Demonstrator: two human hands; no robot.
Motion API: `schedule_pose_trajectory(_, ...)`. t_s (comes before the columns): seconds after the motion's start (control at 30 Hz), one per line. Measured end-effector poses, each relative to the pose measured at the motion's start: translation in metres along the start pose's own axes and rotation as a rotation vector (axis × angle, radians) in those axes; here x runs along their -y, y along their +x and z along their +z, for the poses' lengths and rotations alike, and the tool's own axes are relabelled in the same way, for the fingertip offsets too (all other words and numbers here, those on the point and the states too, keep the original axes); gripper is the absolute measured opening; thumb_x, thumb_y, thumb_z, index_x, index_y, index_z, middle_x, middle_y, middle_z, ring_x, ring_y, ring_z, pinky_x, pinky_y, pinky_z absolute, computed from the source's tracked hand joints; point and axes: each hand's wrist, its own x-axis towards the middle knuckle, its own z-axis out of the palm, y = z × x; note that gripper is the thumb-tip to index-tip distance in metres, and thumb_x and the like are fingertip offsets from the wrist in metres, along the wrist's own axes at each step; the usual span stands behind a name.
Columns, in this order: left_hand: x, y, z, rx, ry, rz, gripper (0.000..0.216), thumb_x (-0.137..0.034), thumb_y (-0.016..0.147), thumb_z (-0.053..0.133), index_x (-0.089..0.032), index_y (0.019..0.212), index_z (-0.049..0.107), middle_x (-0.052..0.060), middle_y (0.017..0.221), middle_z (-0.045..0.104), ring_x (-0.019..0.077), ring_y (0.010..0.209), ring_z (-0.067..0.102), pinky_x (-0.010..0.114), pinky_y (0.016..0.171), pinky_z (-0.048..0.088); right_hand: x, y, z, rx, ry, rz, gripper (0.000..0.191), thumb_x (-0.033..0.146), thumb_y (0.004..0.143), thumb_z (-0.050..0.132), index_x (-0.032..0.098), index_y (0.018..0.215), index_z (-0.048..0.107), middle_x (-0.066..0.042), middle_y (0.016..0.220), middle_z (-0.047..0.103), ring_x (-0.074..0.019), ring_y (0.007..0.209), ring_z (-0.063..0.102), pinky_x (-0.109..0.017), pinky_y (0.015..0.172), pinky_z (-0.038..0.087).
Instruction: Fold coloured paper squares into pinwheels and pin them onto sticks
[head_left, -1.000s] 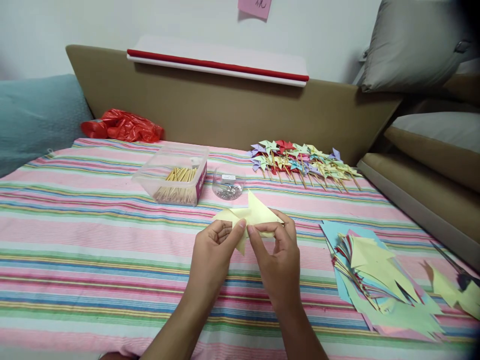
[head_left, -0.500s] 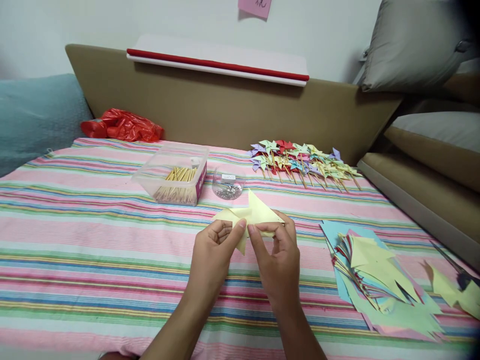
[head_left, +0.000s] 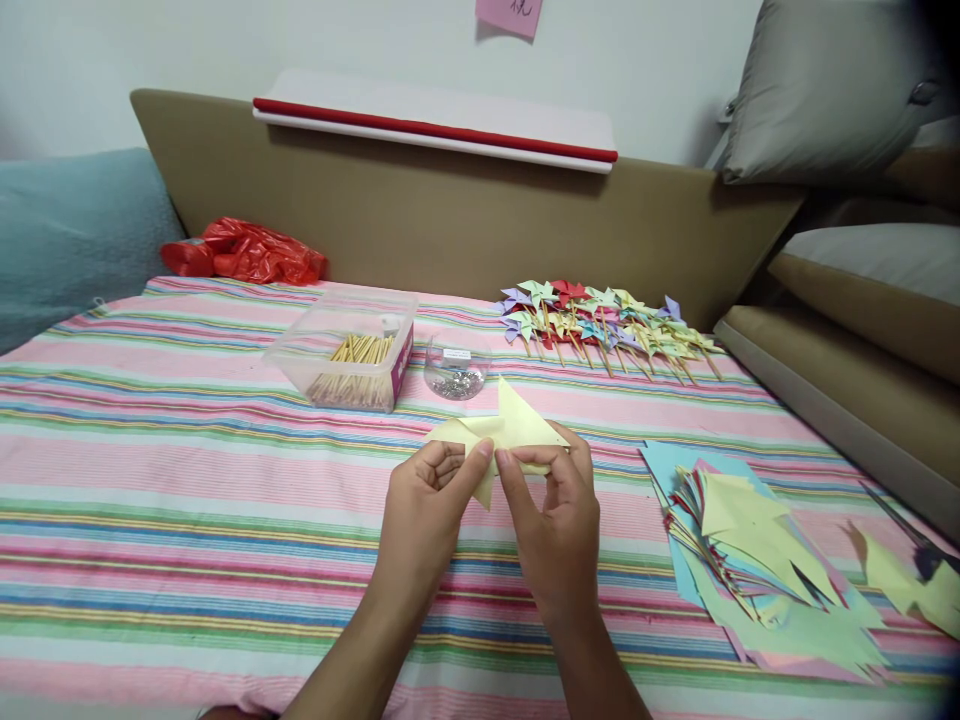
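A pale yellow paper pinwheel (head_left: 519, 424) is held between both hands above the striped cloth, one point of it sticking up and another hanging down. My left hand (head_left: 433, 488) pinches it near the centre, thumb on top, other fingers curled behind. My right hand (head_left: 556, 500) grips its right side, with thumb and index finger close to the middle. Both thumb tips almost meet at the centre. Just beyond the hands stands a clear round tub (head_left: 458, 370) of small silvery pins. Left of that is a clear plastic box (head_left: 300, 350) holding many thin wooden sticks (head_left: 358, 362).
Finished pinwheels on sticks (head_left: 600, 325) lie at the back right. A stack of cut coloured paper (head_left: 765, 560) is at the right, beside scissors (head_left: 911, 530) and a loose yellow sheet (head_left: 889, 575). A red plastic bag (head_left: 251, 252) and cushions (head_left: 825, 90) border the cloth.
Almost nothing differs. Both hands keep the same pinch on the yellow pinwheel, whose upper point has shifted very slightly.
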Motion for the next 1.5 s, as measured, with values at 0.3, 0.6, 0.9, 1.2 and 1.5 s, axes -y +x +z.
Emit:
schedule_pose_trajectory(0.3,-0.001,0.000,0.001,0.008,-0.014,-0.001,0.030,-0.041,0.079,0.079,-0.014,0.072,0.067,0.000,0.069,0.065,0.0132,0.069,0.057,0.023,0.065,0.046,0.000,-0.002,0.000,-0.010,-0.011,-0.008,0.013,0.034,0.087,0.068,0.022,0.084,0.067,-0.007,0.118,0.054,-0.0260,0.123,0.053,-0.045,0.102,0.045)
schedule_pose_trajectory(0.6,0.002,0.001,-0.001,0.007,-0.027,0.017,0.031,-0.038,0.075,0.082,-0.015,0.066,0.063,-0.003,0.064,0.055,0.0103,0.065,0.049,0.020,0.061,0.041,-0.002,0.000,0.002,-0.014,-0.011,0.003,0.013,0.035,0.087,0.069,0.023,0.085,0.065,-0.008,0.121,0.053,-0.0264,0.126,0.052,-0.046,0.101,0.045)
schedule_pose_trajectory(0.9,0.001,0.005,-0.003,0.028,-0.078,0.011,0.027,-0.040,0.081,0.077,-0.016,0.073,0.066,0.000,0.072,0.062,0.0127,0.071,0.054,0.022,0.066,0.044,-0.003,-0.001,0.001,0.011,-0.040,-0.104,0.008,0.031,0.090,0.064,0.023,0.091,0.063,-0.009,0.121,0.052,-0.0261,0.129,0.048,-0.047,0.103,0.044)
schedule_pose_trajectory(1.2,-0.004,0.012,-0.016,0.054,-0.113,-0.013,0.024,-0.038,0.079,0.079,-0.016,0.075,0.069,0.002,0.075,0.067,0.0135,0.073,0.058,0.022,0.068,0.045,-0.008,0.006,-0.009,0.149,-0.196,-0.328,0.010,0.025,0.085,0.073,0.025,0.095,0.071,-0.011,0.141,0.046,-0.0288,0.132,0.047,-0.050,0.106,0.041)
schedule_pose_trajectory(1.5,-0.007,0.013,-0.022,0.110,0.057,-0.018,0.030,-0.044,0.082,0.074,-0.017,0.071,0.065,-0.001,0.066,0.062,0.0125,0.064,0.053,0.023,0.061,0.041,-0.005,0.008,-0.014,0.179,-0.074,-0.308,0.035,0.027,0.081,0.076,0.027,0.112,0.060,-0.011,0.146,0.043,-0.0288,0.133,0.047,-0.050,0.105,0.044)
